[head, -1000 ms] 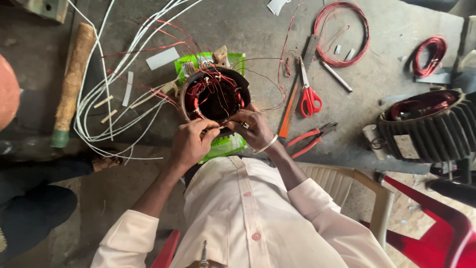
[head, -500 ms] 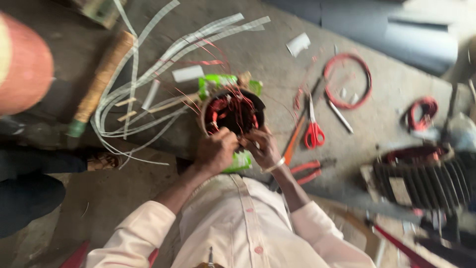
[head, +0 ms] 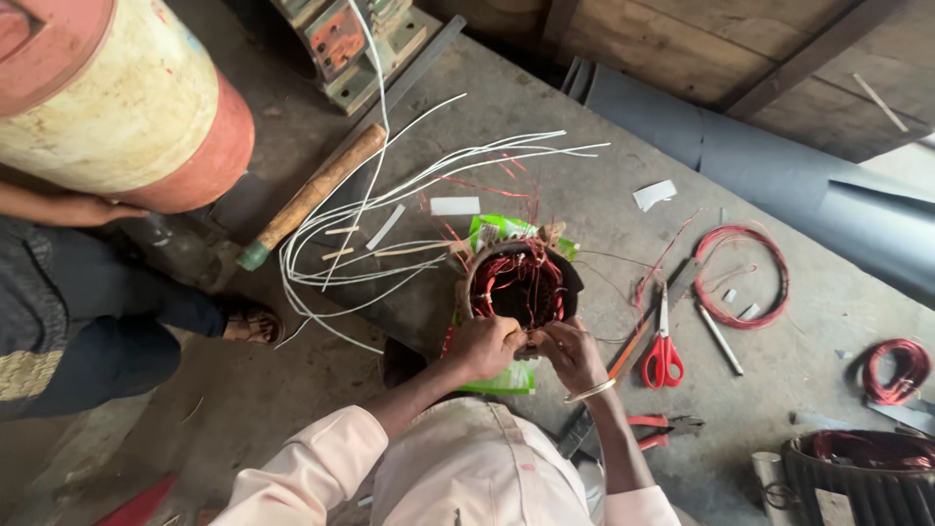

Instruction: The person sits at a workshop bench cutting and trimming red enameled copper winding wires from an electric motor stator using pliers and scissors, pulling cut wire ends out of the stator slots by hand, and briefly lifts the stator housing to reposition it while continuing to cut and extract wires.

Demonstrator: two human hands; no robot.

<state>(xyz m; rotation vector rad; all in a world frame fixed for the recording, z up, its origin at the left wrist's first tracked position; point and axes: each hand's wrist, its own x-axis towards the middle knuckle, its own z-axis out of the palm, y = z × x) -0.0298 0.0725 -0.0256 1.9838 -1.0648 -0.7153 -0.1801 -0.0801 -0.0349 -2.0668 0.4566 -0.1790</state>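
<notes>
— Since half a second ago the view has tipped up and away from the person: the stator point(head: 521, 282) sits lower in the picture now, the pale shirt fills less of it, and a wooden wall and grey sheet have come into sight beyond it. Did the hands shift?

— Hardly. They stay at the near rim of the stator, as before. Take that stator as the landmark and go from the left.

— Far left of it?

— A big cream and red cylinder point(head: 117, 97), with another person's hand point(head: 83, 207) under it and a sandalled foot point(head: 248, 321) on the floor. Nearer the stator lies a wooden-handled hammer point(head: 312, 195), then a fan of white sleeved leads point(head: 390, 209) running out of the stator's left side.

— And what does the stator hold?

— Red copper winding point(head: 516, 282) looped round its bore. It stands on a green sheet point(head: 497, 234).

— The hands?

— Left hand point(head: 485, 346) comes in from the lower left, forearm raised, fingers curled and pinched at the near rim on the winding. Right hand point(head: 570, 356), a bangle on the wrist, meets it just beside, fingers bent down onto the same spot. Both are pinching wire there; exactly which strand I cannot tell.

— Right of the stator?

— Red-handled scissors point(head: 662, 346), red pliers point(head: 662, 429) nearer the person, a coil of red wire point(head: 745, 278), a smaller coil point(head: 896, 370), and at the far right another wound stator point(head: 862, 472).
</notes>
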